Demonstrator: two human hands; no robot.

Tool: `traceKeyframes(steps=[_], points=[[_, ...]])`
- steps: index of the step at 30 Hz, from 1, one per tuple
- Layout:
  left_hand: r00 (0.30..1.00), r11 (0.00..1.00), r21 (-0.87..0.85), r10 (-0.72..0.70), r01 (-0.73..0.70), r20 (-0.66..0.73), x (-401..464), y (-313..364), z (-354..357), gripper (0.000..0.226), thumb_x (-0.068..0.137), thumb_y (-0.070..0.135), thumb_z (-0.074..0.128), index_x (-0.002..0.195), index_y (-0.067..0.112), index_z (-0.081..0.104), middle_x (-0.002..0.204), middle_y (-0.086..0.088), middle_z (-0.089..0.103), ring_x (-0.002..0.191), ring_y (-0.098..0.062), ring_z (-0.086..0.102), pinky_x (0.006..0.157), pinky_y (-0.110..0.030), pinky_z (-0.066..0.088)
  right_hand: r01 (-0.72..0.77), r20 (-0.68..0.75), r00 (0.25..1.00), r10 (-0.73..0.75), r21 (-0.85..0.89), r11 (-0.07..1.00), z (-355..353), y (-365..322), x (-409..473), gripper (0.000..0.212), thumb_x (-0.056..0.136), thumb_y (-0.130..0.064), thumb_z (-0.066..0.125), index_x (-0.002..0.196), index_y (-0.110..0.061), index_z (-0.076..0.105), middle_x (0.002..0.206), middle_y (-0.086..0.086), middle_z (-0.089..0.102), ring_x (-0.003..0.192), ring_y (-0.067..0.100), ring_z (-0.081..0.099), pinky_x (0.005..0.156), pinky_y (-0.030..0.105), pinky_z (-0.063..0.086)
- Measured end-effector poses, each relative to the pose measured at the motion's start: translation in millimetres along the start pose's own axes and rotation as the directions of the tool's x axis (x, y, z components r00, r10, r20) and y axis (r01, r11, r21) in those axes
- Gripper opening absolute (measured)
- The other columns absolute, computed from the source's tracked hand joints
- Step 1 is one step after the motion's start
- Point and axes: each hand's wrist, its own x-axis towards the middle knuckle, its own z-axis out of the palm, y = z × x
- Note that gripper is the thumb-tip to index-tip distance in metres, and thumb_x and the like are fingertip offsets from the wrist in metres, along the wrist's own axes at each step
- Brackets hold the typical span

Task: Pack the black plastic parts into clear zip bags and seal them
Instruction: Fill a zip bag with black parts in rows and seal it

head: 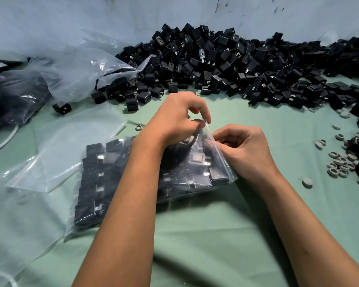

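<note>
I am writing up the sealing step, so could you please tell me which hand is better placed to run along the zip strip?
Probably the right hand: it pinches the filled bag at its outer edge, while the left hand holds the top.

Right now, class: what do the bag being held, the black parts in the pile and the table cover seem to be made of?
Bag: thin clear plastic film, glossy; it crinkles and glints.
Black parts: probably hard moulded plastic, mostly matt, with small metal-looking prongs.
Table cover: pale green, matt, softly creased; likely cloth.
</note>
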Motion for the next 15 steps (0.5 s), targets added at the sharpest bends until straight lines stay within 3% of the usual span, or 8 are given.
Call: traceKeyframes(steps=[4, 10, 15], points=[[1.0, 1.0, 0.019, 0.003, -0.003, 0.006, 0.2, 1.2, -0.9, 0.024, 0.08, 0.003, 0.075, 0.084, 0.027, 0.079, 0.104, 0.007, 0.068, 0.103, -0.012, 0.064, 0.087, -0.043, 0.057, 0.037, 0.011, 0.999, -0.037, -0.039, 0.999, 2.7, -2.3, -1.6, 0.01, 0.082, -0.025, 0.087, 0.084, -0.017, 0.081, 0.078, 0.004, 0.078, 0.071, 0.034, 0.074, 0.065, 0.053, 0.062], [1.0, 1.0, 0.03, 0.004, -0.004, 0.02, 0.9, 2.1, -0.2, 0.024, 0.079, 0.004, 0.077, 0.083, 0.028, 0.079, 0.104, 0.009, 0.068, 0.104, -0.011, 0.063, 0.086, -0.041, 0.056, 0.097, 0.033, 0.995, -0.093, -0.126, 0.987, 2.4, -5.5, -1.0, 0.004, 0.085, -0.021, 0.085, 0.087, -0.022, 0.081, 0.079, -0.003, 0.077, 0.064, 0.018, 0.06, 0.057, 0.035, 0.05], [1.0, 1.0, 0.015, -0.002, 0.002, 0.022, 1.2, -2.3, 1.4, 0.023, 0.08, 0.006, 0.078, 0.083, 0.029, 0.078, 0.105, 0.008, 0.069, 0.104, -0.011, 0.064, 0.088, -0.043, 0.056, 0.038, 0.002, 0.999, -0.038, -0.128, 0.991, -4.0, -4.4, 4.7, 0.004, 0.091, -0.025, 0.078, 0.092, -0.024, 0.081, 0.087, -0.004, 0.079, 0.082, 0.022, 0.074, 0.071, 0.043, 0.061]])
